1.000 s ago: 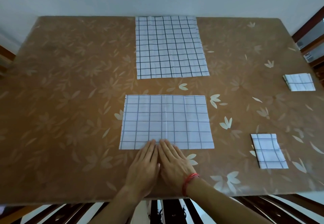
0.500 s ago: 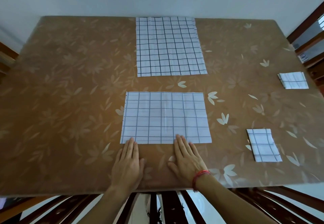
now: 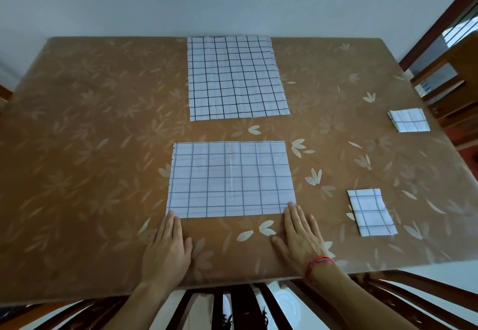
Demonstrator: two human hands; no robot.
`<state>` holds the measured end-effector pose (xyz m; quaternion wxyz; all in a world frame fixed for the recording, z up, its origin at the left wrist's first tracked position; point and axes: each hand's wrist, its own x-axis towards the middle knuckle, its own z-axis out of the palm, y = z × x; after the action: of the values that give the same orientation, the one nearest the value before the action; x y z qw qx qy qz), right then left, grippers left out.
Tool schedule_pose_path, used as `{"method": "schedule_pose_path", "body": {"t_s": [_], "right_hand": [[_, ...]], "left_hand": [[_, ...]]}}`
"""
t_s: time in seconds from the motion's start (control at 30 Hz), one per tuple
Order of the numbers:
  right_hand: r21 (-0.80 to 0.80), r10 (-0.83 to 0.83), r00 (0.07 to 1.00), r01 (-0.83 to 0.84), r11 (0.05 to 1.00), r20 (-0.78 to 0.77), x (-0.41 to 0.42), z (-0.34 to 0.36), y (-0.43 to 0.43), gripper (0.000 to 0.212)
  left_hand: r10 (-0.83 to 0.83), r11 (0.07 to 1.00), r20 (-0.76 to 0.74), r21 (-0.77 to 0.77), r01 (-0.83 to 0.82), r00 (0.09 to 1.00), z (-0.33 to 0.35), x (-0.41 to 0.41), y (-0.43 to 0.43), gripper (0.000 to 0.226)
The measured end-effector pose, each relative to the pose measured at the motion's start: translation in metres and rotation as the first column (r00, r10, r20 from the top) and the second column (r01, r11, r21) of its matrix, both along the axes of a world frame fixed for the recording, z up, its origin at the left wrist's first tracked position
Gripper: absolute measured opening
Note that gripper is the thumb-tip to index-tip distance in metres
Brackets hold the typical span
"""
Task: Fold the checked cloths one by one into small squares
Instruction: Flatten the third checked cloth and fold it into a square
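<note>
Hands first: left hand (image 3: 166, 249) flat on the table (image 3: 90, 135), fingers straight and together, holding nothing, tips just touching the near left corner of the half-folded checked cloth (image 3: 230, 179). Laid there, most likely, to pin that corner and keep the doubled layers lined up. Cloth itself a wide rectangle, flat in the middle of the near half, long edges running side to side, a faint crease down its centre. Beyond it, well apart and up against the far edge, a bigger checked cloth (image 3: 235, 78) spread out unfolded, presumably next in line. Right hand (image 3: 300, 239) likewise flat and relaxed, gripping nothing, fingertips resting on the near right corner of the same rectangle, red thread band (image 3: 319, 262) at the wrist. Set wide at both corners, so well placed for smoothing the near edge or for carrying one side over the other. Judged stage: first fold made on this piece, at least one more needed before a small square. Further right, two finished pieces kept out of the working area: near folded square (image 3: 371, 212) beside the right hand, far folded square (image 3: 408, 120) close to the right edge. Wooden chair (image 3: 452, 71) past that edge.
</note>
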<state>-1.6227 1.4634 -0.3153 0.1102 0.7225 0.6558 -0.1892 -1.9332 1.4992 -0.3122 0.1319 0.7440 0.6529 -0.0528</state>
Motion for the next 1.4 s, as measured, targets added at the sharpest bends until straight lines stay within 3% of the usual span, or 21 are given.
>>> {"method": "schedule_pose_path", "body": {"t_s": [0.23,0.4,0.53,0.7,0.8,0.87,0.97,1.03,1.2,1.4], "right_hand": [[0.086,-0.064,0.998,0.066,0.994,-0.028,-0.004,0.011,0.009,0.081],[0.177,-0.084,0.993,0.098,0.979,-0.086,-0.003,0.026,0.028,0.056],[0.163,-0.198,0.964,0.227,0.960,-0.177,0.003,0.032,0.054,0.055],[0.130,-0.356,0.858,0.428,0.895,-0.370,0.013,0.028,0.095,0.041],[0.052,-0.480,0.725,0.576,0.816,-0.493,0.016,0.028,0.114,0.017],[0.013,-0.536,0.638,0.650,0.760,-0.552,0.017,0.030,0.123,0.021],[-0.009,-0.582,0.580,0.704,0.711,-0.570,0.018,0.032,0.131,0.026],[-0.025,-0.605,0.552,0.726,0.687,-0.574,0.018,0.032,0.134,0.018],[-0.068,-0.625,0.530,0.730,0.680,-0.573,0.011,0.041,0.145,0.014],[-0.203,-0.710,0.444,0.752,0.627,-0.547,0.013,0.050,0.158,0.031]], "left_hand": [[0.027,0.999,0.015,0.041,-0.028,1.000,0.015,0.007,0.007,0.052],[-0.078,0.993,0.121,0.100,0.066,0.990,0.019,0.031,0.029,0.052],[-0.215,0.976,0.211,0.073,0.204,0.953,0.022,0.071,0.051,0.056],[-0.305,0.952,0.193,0.037,0.304,0.932,0.016,0.109,0.073,0.062],[-0.286,0.953,0.157,-0.052,0.297,0.945,0.004,0.112,0.082,0.065],[-0.295,0.948,0.130,-0.088,0.308,0.947,0.000,0.109,0.083,0.064],[-0.296,0.948,0.145,-0.080,0.309,0.944,-0.001,0.108,0.083,0.063],[-0.292,0.949,0.142,-0.081,0.305,0.946,-0.001,0.109,0.083,0.063],[-0.260,0.960,0.169,-0.060,0.273,0.951,0.000,0.110,0.081,0.064],[-0.250,0.962,0.197,-0.057,0.265,0.948,0.001,0.109,0.081,0.063]]}}
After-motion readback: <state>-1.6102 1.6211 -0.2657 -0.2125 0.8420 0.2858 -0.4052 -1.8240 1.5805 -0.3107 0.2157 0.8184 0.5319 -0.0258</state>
